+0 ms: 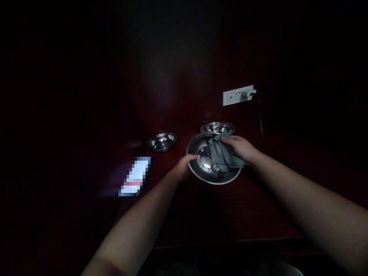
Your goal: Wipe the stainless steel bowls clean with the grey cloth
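A shiny metal bowl (205, 163) is held up in front of me, tilted so that its inside faces me. My left hand (184, 166) grips its left rim, the thumb over the edge and the other fingers hidden behind. In my right hand (240, 147) is a grey-green cloth (222, 155), bunched and pressed against the right side of the bowl, part of it spread over the inside. Just behind the bowl, another metal bowl (217, 126) rests on the dark red table (218, 214). A smaller metal bowl (162, 142) sits further left on the same surface.
A bright, pixelated screen (135, 176) lies to the left of my left forearm. On the back wall is a white socket panel (232, 97) with a plug (247, 93) in it; a dark cable (261, 119) hangs down from there. The surroundings are very dark.
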`<control>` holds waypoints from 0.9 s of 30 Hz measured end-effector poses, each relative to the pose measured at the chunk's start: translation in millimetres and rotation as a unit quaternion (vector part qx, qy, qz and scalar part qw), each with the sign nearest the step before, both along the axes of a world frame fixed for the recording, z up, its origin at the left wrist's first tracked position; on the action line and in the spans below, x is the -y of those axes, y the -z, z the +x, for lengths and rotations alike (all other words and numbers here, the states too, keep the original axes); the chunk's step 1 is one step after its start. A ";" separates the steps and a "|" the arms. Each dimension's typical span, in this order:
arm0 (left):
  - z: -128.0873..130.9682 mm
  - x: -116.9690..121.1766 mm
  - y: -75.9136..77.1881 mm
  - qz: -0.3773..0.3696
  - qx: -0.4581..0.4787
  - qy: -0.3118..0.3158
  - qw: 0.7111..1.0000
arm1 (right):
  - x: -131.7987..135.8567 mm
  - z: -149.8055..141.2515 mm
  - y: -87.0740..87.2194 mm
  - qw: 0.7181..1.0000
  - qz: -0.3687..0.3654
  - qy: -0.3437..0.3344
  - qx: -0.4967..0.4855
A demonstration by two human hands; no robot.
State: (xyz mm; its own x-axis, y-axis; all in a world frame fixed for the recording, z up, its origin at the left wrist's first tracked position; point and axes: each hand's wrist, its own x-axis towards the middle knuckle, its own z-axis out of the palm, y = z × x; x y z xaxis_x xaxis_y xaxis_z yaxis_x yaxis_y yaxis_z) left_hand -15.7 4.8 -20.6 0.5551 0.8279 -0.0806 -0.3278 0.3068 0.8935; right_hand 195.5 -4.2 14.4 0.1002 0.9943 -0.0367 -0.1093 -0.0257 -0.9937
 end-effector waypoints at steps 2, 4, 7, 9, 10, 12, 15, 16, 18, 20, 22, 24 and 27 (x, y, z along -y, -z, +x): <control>-0.8 -0.8 0.6 0.001 -0.001 0.006 1.000 | -0.8 0.4 1.1 1.000 0.001 -0.009 0.002; -1.0 -0.5 0.5 0.000 -0.003 0.010 1.000 | -1.2 0.5 1.8 1.000 -0.002 -0.015 0.006; 0.9 2.0 -1.1 0.002 0.009 0.011 1.000 | -1.2 0.1 1.8 1.000 -0.004 -0.009 0.018; 3.4 4.0 -2.3 0.008 0.035 0.010 0.999 | -1.5 -0.4 1.6 1.000 0.003 -0.003 0.020; 4.7 4.6 -2.6 0.012 0.049 0.008 0.999 | -1.8 -0.7 1.6 1.000 0.007 -0.002 0.017; 7.0 4.8 -2.7 0.021 0.077 0.000 0.997 | -3.2 -1.3 2.0 1.000 0.014 0.003 0.002; 9.7 3.5 -1.9 0.027 0.099 -0.038 0.994 | -6.0 -2.7 3.5 0.999 0.018 0.043 -0.026; 10.6 3.2 -1.7 0.027 0.101 -0.054 0.993 | -6.9 -3.3 4.3 0.998 0.019 0.056 -0.034; 12.6 3.5 -1.7 0.028 0.097 -0.082 0.991 | -8.2 -4.4 6.4 0.997 0.024 0.066 -0.043; 14.7 4.5 -2.0 0.036 0.091 -0.107 0.989 | -9.1 -5.4 9.1 0.997 0.025 0.060 -0.044; 16.1 5.4 -2.3 0.045 0.086 -0.126 0.987 | -9.9 -5.9 11.7 0.997 0.024 0.055 -0.040; 16.5 5.5 -2.4 0.044 0.079 -0.137 0.986 | -10.6 -5.7 13.6 0.998 0.026 0.055 -0.033; 16.0 4.3 -2.2 0.033 0.070 -0.140 0.987 | -10.7 -4.7 13.9 0.998 0.025 0.058 -0.019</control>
